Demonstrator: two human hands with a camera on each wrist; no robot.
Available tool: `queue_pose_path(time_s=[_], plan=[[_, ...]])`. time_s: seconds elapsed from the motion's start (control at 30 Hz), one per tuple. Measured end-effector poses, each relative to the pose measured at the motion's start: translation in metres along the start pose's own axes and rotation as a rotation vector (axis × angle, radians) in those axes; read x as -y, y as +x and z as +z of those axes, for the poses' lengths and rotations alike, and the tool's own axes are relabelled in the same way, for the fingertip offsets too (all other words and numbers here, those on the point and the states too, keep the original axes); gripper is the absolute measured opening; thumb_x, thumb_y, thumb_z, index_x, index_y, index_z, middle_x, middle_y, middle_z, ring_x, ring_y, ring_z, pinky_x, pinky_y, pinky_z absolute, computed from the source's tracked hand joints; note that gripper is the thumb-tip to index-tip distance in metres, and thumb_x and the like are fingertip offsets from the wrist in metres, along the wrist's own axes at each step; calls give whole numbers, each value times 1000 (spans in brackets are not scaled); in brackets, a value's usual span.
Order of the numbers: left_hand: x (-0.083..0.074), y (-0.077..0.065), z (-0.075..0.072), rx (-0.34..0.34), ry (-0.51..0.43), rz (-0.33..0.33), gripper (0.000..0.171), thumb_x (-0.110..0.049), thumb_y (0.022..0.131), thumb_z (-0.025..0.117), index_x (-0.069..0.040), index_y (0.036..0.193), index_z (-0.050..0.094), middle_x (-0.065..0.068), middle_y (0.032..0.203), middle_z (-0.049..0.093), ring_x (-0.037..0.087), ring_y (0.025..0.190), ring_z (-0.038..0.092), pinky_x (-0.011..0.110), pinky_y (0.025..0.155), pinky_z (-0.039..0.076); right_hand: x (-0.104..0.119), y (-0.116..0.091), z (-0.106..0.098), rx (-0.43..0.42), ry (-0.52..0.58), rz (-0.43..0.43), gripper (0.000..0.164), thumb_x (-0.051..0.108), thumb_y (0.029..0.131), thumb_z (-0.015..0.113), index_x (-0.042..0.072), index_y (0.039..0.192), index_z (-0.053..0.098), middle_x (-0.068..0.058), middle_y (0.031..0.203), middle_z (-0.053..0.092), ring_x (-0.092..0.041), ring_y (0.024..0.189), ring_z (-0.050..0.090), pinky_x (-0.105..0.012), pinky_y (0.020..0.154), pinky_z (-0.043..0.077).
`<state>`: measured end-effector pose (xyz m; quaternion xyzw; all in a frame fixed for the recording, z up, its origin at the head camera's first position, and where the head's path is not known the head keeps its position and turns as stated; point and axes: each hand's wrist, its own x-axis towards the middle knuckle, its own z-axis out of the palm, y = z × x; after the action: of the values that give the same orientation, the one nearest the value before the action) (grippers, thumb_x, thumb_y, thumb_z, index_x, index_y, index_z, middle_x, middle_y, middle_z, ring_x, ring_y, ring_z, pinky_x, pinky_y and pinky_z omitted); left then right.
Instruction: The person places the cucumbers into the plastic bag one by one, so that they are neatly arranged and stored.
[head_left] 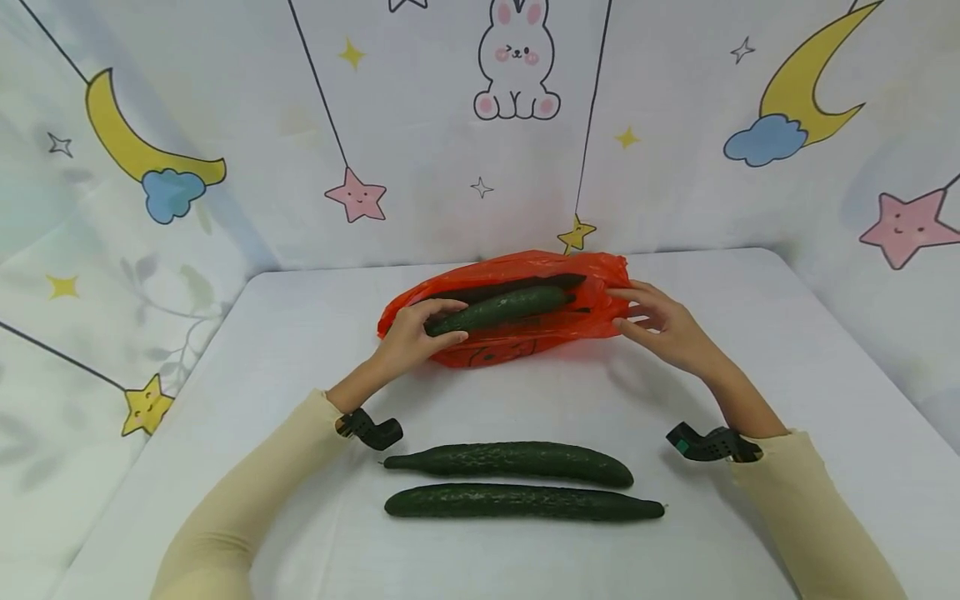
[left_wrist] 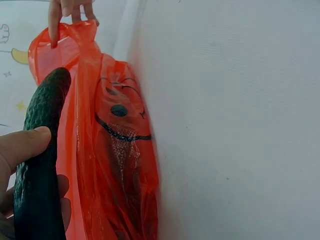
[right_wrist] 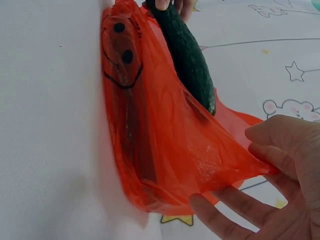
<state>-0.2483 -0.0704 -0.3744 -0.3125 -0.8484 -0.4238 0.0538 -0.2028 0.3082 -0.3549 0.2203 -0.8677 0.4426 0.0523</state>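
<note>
My left hand [head_left: 412, 333] grips a dark green cucumber [head_left: 506, 308] near its left end, thumb on one side and fingers on the other. The cucumber slants across the mouth of a red plastic bag [head_left: 487, 353] printed with a black smiley face. Behind it, inside the bag, another dark cucumber [head_left: 525, 284] shows. At the bag's right end, my right hand [head_left: 667, 329] holds the edge of the opening. In the right wrist view, a corner of the bag [right_wrist: 215, 160] runs in among the right hand's fingers [right_wrist: 240, 205].
Two cucumbers lie side by side nearer to me, the farther one [head_left: 510, 463] slightly curved and the nearer one [head_left: 525, 502] straighter. All this rests on a white table [head_left: 300, 317]. A printed cloth backdrop [head_left: 420, 100] stands behind the table.
</note>
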Motion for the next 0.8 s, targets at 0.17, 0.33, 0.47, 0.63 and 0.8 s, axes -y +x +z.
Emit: queue_pose_path(time_s=[0.17, 0.33, 0.47, 0.63, 0.8], plan=[[0, 11, 3, 21, 14, -27, 43, -18, 87, 75, -5, 126, 64, 11, 127, 64, 26, 120, 56, 44, 101, 44, -2, -1, -1, 6, 9, 7, 44, 2, 94, 61, -4, 137, 51, -22, 147, 40, -42, 108, 57, -8, 82, 45], [-1, 21, 5, 36, 24, -33, 43, -18, 87, 75, -5, 126, 64, 11, 128, 63, 26, 124, 54, 43, 105, 41, -3, -1, -2, 15, 21, 13, 44, 4, 94, 61, -4, 137, 51, -22, 148, 39, -42, 110, 57, -8, 83, 45], [-2, 31, 6, 58, 49, -28, 43, -18, 87, 75, -3, 127, 63, 12, 128, 64, 26, 124, 54, 43, 105, 42, -4, -2, -3, 9, 15, 9, 44, 3, 94, 61, -3, 137, 51, -22, 147, 39, -40, 110, 57, -8, 83, 45], [-3, 41, 7, 75, 67, -51, 43, -18, 88, 75, -3, 127, 63, 13, 128, 63, 27, 123, 55, 44, 104, 43, -4, -2, -3, 8, 17, 3, 44, 2, 94, 61, -4, 136, 52, -21, 147, 40, -40, 109, 58, -9, 83, 45], [-1, 48, 10, 85, 78, -75, 44, -19, 88, 74, -5, 128, 62, 12, 130, 62, 26, 122, 55, 45, 103, 44, -2, -1, -4, 10, 21, 0, 44, 3, 94, 62, -4, 136, 52, -21, 147, 40, -40, 110, 58, -9, 84, 45]])
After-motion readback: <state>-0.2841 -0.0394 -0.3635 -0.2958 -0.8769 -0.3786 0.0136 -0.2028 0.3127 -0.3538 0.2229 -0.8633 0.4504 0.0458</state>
